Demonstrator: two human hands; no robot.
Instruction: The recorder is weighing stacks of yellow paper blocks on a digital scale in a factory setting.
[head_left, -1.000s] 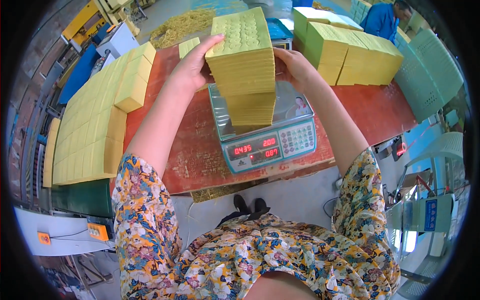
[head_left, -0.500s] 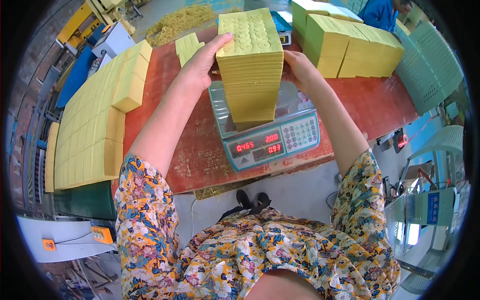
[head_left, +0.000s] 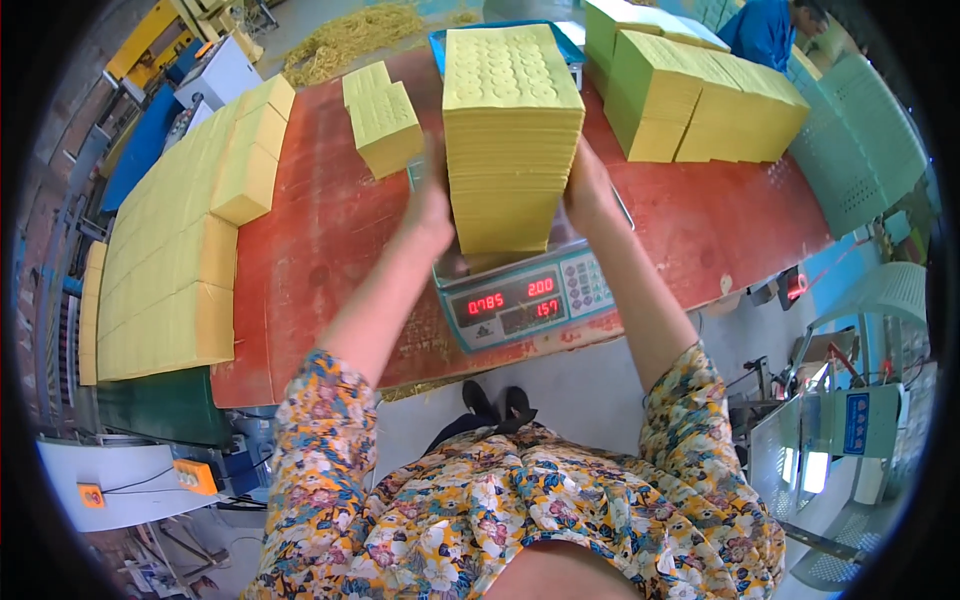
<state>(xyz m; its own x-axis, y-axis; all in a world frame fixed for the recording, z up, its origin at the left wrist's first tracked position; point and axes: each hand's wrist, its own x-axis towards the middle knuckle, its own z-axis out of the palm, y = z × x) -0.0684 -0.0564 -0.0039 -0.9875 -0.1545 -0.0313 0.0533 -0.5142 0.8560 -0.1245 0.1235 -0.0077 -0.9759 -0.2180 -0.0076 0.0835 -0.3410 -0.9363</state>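
A tall stack of yellow embossed paper (head_left: pixel 510 170) stands on a digital scale (head_left: pixel 470 330) with red lit digits. Round patterns are pressed into its top sheet. My left hand (head_left: pixel 432 205) is against the stack's left side, blurred by motion. On the opposite side my right hand (head_left: pixel 590 190) presses the stack, its fingers partly hidden behind the paper. Between them, both hands clasp the pile low down.
Small yellow paper stacks (head_left: pixel 388 128) lie left of the scale on the red table (head_left: pixel 310 230). Rows of paper blocks (head_left: pixel 165 290) line the left; larger stacks (head_left: pixel 650 95) stand at the right. A person in blue (head_left: pixel 755 35) and a green perforated chair (head_left: pixel 865 145) are beyond.
Both hands have slid down from the top of the stack to its sides. The scale's digits have changed, and the small stacks at left are more exposed.
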